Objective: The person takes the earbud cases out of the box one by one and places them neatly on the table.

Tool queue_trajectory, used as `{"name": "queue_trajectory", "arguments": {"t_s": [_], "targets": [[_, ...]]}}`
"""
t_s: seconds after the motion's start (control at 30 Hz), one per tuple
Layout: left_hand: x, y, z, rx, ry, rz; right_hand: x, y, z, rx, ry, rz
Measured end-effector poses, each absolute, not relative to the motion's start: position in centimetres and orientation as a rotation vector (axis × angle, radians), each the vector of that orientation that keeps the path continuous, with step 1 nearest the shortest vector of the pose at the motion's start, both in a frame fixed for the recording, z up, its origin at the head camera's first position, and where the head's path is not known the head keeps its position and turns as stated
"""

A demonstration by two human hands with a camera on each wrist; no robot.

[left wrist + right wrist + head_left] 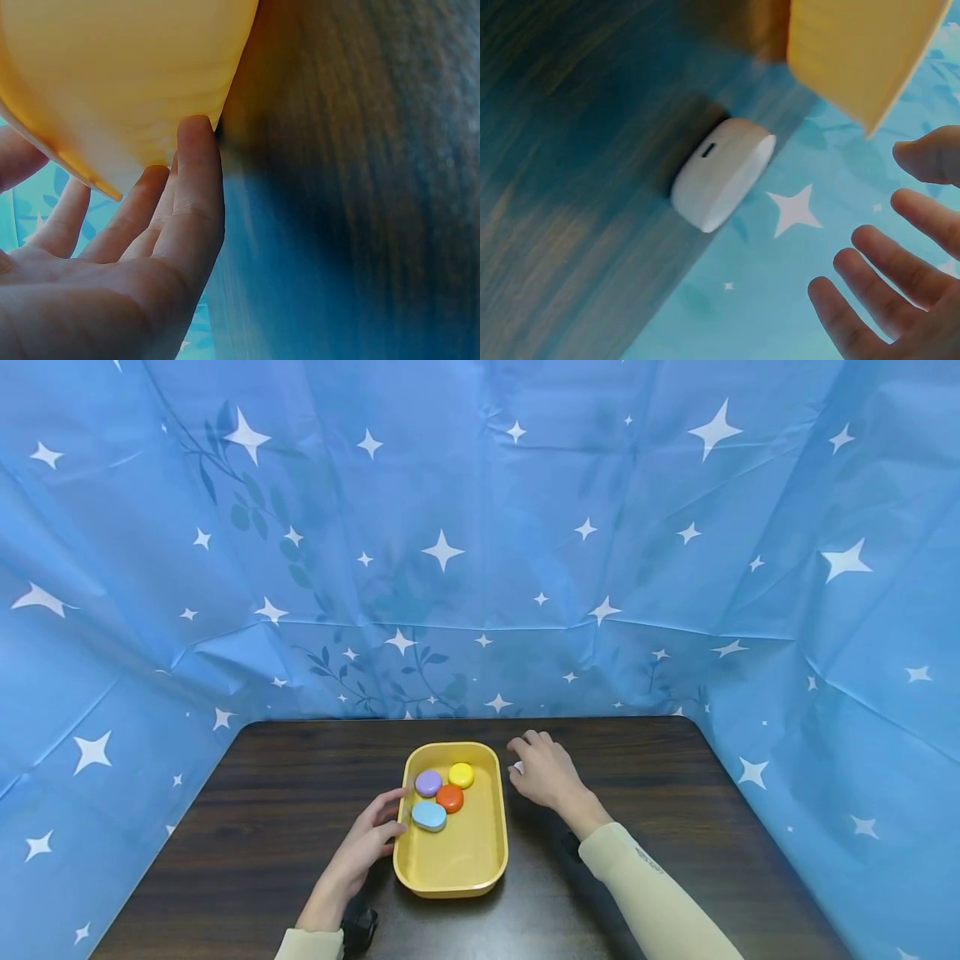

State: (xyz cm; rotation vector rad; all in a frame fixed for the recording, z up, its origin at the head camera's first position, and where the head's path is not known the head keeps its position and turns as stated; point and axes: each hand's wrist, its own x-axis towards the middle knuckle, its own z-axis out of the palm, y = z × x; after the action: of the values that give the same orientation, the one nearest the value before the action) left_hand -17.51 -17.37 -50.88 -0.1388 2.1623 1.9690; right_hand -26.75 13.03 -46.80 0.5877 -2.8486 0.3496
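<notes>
The yellow tray (468,864) is touched at its left edge by the left hand (362,845), fingers apart, while the right hand (551,774), fingers also spread, is held near a white charging case (724,176), mostly hidden in the head view, beside the tray's far right corner.
</notes>
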Motion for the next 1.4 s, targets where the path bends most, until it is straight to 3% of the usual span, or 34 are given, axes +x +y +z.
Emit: {"name": "queue_trajectory", "arguments": {"t_s": [1.4], "targets": [[-17.5, -17.3, -50.7, -0.138, 2.152, 1.970, -23.2, 8.7, -44.2, 0.896, -2.742, 0.362]]}}
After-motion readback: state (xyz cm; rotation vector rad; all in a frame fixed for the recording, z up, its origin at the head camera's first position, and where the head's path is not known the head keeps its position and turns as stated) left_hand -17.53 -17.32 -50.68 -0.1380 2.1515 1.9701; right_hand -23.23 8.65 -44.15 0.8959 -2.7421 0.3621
